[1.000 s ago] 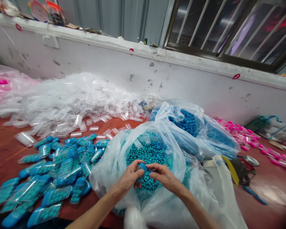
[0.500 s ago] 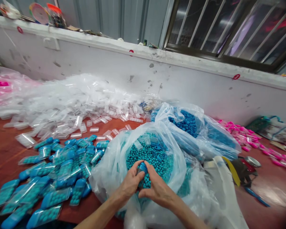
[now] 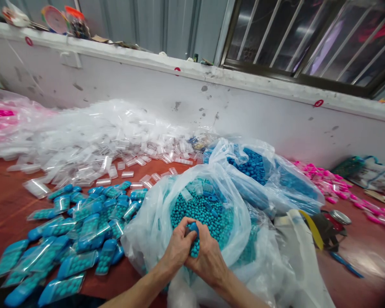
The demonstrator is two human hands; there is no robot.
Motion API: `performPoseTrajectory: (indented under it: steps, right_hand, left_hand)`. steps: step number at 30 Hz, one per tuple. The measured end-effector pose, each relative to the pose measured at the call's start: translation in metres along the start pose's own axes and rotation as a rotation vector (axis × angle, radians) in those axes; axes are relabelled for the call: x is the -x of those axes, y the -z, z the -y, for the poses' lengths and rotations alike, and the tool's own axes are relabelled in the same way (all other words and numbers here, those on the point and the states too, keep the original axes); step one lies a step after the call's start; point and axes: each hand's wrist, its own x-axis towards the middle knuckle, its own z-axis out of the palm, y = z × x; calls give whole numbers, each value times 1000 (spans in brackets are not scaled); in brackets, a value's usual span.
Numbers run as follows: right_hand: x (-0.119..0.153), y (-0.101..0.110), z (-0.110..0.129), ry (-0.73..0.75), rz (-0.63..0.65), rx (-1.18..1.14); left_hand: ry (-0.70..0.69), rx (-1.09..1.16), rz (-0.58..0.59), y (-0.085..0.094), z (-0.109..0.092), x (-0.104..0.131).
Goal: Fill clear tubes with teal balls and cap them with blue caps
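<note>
Between my two hands is a small clear plastic case with a blue cap (image 3: pixel 193 228), with teal beads showing inside it. My left hand (image 3: pixel 176 246) grips its left side, thumb and fingers closed near the cap. From the right, my right hand (image 3: pixel 208 256) wraps round the case, its fingers partly hidden. Both hands are over the near rim of an open white plastic bag (image 3: pixel 147 226). Loose teal beads (image 3: pixel 195 205) fill this bag, with a few clear and blue pieces lying on them.
Filled blue-capped cases (image 3: pixel 90 226) lie piled at the left. Behind them spreads a heap of empty clear cases (image 3: pixel 99 141). A bag of blue caps (image 3: pixel 250 167) stands behind the bead bag. Pink pieces (image 3: pixel 327 182) and a blue pen-like stick (image 3: pixel 346 264) lie right.
My right hand has closed further round the case, its fingers curling in. The case has tilted, so beads inside show more plainly. The surroundings are unchanged.
</note>
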Motion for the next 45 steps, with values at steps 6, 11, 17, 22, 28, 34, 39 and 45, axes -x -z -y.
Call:
performPoseTrajectory:
  steps: [6,11,17,22,28,34,39,45]
  right_hand:
    - [-5,10,-2,-49,301,-171]
    - [-53,26,-21,-28,348,-73]
    - [-117,-1,-29,-15,196,405]
    - [-133,-21,-32,-37,207,569]
    - [-96,10,-36,124,185,274]
    - [-52,49,-27,-122,555,-480]
    - [-47,59,-34,-280,854,-551]
    - [-49,80,-37,-211,859,-538]
  left_hand:
    - [-97,-257,-16,23,-10,8]
    - [-173,-596,-311,106,-49,11]
    - [-474,-1118,-865,163,-66,7]
    - [-669,-1019,-404,105,-36,10]
    - [-782,-1295,-277,40,-12,-12]
    - [-552,-1242,135,22,-3,-15]
    - [-144,-1009,451,16,-25,1]
    - [21,-829,489,36,-41,8]
